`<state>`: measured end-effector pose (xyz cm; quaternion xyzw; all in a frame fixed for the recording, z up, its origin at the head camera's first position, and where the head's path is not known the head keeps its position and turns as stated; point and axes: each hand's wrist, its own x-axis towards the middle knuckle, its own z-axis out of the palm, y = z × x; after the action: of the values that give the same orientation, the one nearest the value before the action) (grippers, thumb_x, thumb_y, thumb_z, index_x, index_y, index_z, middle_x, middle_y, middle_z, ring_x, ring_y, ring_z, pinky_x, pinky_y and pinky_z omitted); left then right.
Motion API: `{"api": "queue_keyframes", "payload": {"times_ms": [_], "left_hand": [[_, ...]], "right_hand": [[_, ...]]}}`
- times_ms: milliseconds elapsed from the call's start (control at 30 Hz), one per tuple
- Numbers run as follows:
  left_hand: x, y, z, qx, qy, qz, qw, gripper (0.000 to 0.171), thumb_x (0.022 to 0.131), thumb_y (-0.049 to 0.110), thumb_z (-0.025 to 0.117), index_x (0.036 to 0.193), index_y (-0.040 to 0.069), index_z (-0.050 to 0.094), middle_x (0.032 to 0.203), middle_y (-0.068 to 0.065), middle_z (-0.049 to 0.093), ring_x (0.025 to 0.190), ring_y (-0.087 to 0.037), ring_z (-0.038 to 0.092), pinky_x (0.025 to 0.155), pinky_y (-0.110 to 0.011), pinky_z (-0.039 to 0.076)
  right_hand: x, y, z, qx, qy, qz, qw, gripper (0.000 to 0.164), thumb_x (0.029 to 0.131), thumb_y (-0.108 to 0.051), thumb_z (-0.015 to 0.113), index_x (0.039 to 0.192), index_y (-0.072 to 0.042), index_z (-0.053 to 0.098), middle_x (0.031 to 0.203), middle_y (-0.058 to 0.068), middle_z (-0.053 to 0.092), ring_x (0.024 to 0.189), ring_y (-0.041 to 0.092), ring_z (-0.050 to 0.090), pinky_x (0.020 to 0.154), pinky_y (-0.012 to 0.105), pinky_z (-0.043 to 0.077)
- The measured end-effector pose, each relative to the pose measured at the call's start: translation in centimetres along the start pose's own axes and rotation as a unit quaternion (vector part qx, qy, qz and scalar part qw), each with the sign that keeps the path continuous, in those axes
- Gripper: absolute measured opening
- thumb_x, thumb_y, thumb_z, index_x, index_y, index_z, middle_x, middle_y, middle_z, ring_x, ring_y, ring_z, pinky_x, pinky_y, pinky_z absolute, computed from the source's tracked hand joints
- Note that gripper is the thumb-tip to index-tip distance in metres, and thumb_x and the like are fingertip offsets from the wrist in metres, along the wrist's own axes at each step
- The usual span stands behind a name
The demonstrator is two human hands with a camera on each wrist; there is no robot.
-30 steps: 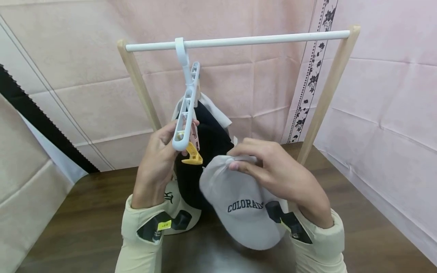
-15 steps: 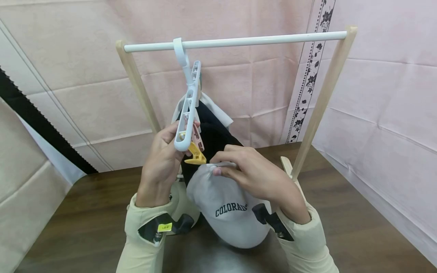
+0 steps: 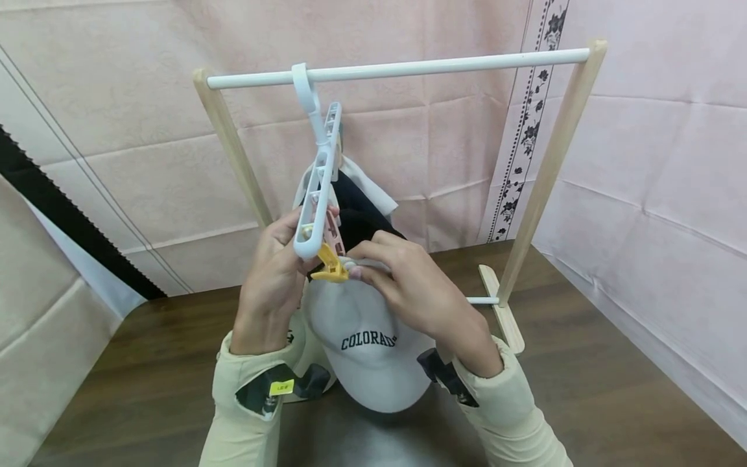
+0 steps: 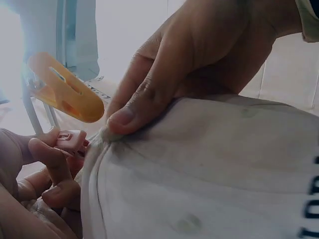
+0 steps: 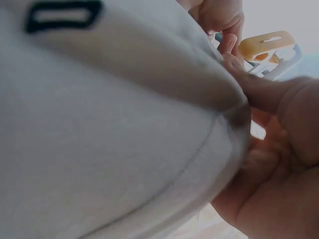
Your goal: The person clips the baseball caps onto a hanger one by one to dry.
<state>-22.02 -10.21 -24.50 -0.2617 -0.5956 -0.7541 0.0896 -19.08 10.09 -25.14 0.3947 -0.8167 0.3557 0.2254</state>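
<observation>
A light grey cap [image 3: 364, 366] lettered COLORADO hangs front-on from my right hand [image 3: 411, 279], which pinches the fabric at its crown. My left hand [image 3: 271, 275] grips a pink clip [image 3: 334, 235] under a pale blue clip hanger [image 3: 318, 188]. In the left wrist view the pink clip [image 4: 72, 142] sits between the left fingers, right at the gathered edge of the cap [image 4: 199, 159]. A yellow clip [image 3: 331, 264] at the hanger's near end overlaps the crown. In the right wrist view the cap [image 5: 124, 124] hides much of the right hand [image 5: 279, 164].
The hanger hooks over the white rail [image 3: 408, 67] of a wooden-legged rack [image 3: 548, 168]. Black fabric [image 3: 364, 224] and a white cloth [image 3: 373, 188] hang behind. A cream cap [image 3: 315, 350] sits low by the left wrist. Brown tabletop [image 3: 583, 363] lies beneath.
My right hand has carried the grey cap left and slightly up, bringing its crown to the clips. The left hand stays around the pink clip.
</observation>
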Motion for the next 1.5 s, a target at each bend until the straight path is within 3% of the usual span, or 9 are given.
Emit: {"api": "queue_keyframes", "payload": {"times_ms": [233, 500, 700, 800, 967, 1100, 1233, 1367, 1500], "left_hand": [[-0.1, -0.2, 0.2, 0.017, 0.0, 0.007, 0.9998, 0.02, 0.107, 0.002, 0.054, 0.116, 0.004, 0.071, 0.116, -0.01, 0.063, 0.074, -0.011, 0.051, 0.057, -0.018, 0.037], [0.1, -0.4, 0.5, 0.022, 0.002, 0.01, 0.9997, 0.022, 0.108, 0.003, 0.054, 0.123, -0.006, 0.067, 0.117, -0.009, 0.063, 0.096, -0.014, 0.057, 0.071, -0.018, 0.05], [0.2, -0.9, 0.7, 0.039, -0.006, 0.009, 0.9992, 0.027, 0.11, 0.013, 0.055, 0.126, -0.006, 0.066, 0.107, -0.003, 0.063, 0.084, -0.01, 0.052, 0.068, -0.016, 0.045], [0.3, -1.3, 0.8, 0.059, -0.016, 0.009, 0.9981, 0.031, 0.11, 0.019, 0.057, 0.13, -0.004, 0.067, 0.095, 0.002, 0.059, 0.072, -0.009, 0.043, 0.06, -0.018, 0.035], [0.2, -1.4, 0.2, 0.093, -0.034, 0.007, 0.9951, 0.036, 0.107, 0.027, 0.063, 0.132, 0.0, 0.067, 0.094, 0.002, 0.059, 0.07, -0.011, 0.043, 0.059, -0.02, 0.035], [0.1, -1.0, -0.5, 0.173, -0.044, -0.001, 0.9839, 0.032, 0.106, 0.024, 0.063, 0.13, 0.002, 0.068, 0.1, -0.003, 0.066, 0.08, -0.015, 0.053, 0.066, -0.023, 0.043], [0.2, -0.7, -1.3, 0.264, -0.072, -0.012, 0.9618, 0.027, 0.103, 0.018, 0.069, 0.126, 0.005, 0.071, 0.106, -0.005, 0.072, 0.09, -0.021, 0.063, 0.076, -0.029, 0.05], [0.2, -0.6, -1.8, 0.319, -0.104, -0.01, 0.9418, 0.024, 0.099, 0.017, 0.076, 0.121, 0.009, 0.073, 0.106, -0.005, 0.073, 0.087, -0.025, 0.062, 0.074, -0.031, 0.051], [0.4, -0.8, -2.5, 0.328, -0.096, 0.009, 0.9396, 0.024, 0.099, 0.016, 0.076, 0.122, 0.008, 0.073, 0.108, -0.006, 0.074, 0.087, -0.029, 0.065, 0.072, -0.029, 0.051]], "right_hand": [[0.0, 0.1, 0.2, 0.018, 0.046, 0.011, 0.999, 0.012, 0.101, -0.011, 0.07, 0.11, -0.005, 0.076, 0.097, 0.001, 0.065, 0.088, 0.013, 0.056, 0.077, 0.031, 0.051], [0.3, 0.3, 0.7, 0.04, 0.091, 0.015, 0.995, 0.01, 0.101, -0.011, 0.071, 0.107, -0.003, 0.074, 0.1, 0.004, 0.066, 0.092, 0.014, 0.062, 0.083, 0.032, 0.054], [0.3, 0.7, 0.6, 0.037, 0.086, 0.011, 0.996, 0.013, 0.101, -0.012, 0.071, 0.109, -0.002, 0.074, 0.1, 0.006, 0.066, 0.092, 0.017, 0.062, 0.083, 0.034, 0.054], [0.1, 0.9, 0.3, 0.037, 0.076, 0.024, 0.996, 0.015, 0.101, -0.011, 0.071, 0.112, -0.001, 0.074, 0.102, 0.007, 0.067, 0.093, 0.019, 0.063, 0.085, 0.036, 0.055], [0.0, 1.3, -0.3, 0.044, 0.067, 0.047, 0.996, 0.016, 0.1, -0.011, 0.072, 0.114, -0.002, 0.073, 0.105, 0.007, 0.067, 0.097, 0.019, 0.064, 0.09, 0.037, 0.056], [0.0, 1.6, -0.7, 0.038, 0.075, 0.059, 0.995, 0.014, 0.101, -0.013, 0.072, 0.111, -0.004, 0.073, 0.105, 0.006, 0.068, 0.096, 0.018, 0.064, 0.089, 0.037, 0.056], [-0.1, 2.0, -1.0, 0.028, 0.082, 0.065, 0.994, 0.012, 0.102, -0.014, 0.071, 0.109, -0.005, 0.074, 0.104, 0.005, 0.07, 0.092, 0.018, 0.063, 0.084, 0.037, 0.054], [-0.2, 2.5, -1.4, 0.024, 0.087, 0.075, 0.993, 0.012, 0.102, -0.015, 0.07, 0.108, -0.005, 0.074, 0.104, 0.005, 0.073, 0.089, 0.018, 0.063, 0.081, 0.038, 0.054], [-0.4, 3.0, -2.0, 0.026, 0.085, 0.109, 0.99, 0.013, 0.104, -0.012, 0.068, 0.11, -0.003, 0.074, 0.099, 0.008, 0.071, 0.085, 0.021, 0.06, 0.078, 0.036, 0.051]]}}
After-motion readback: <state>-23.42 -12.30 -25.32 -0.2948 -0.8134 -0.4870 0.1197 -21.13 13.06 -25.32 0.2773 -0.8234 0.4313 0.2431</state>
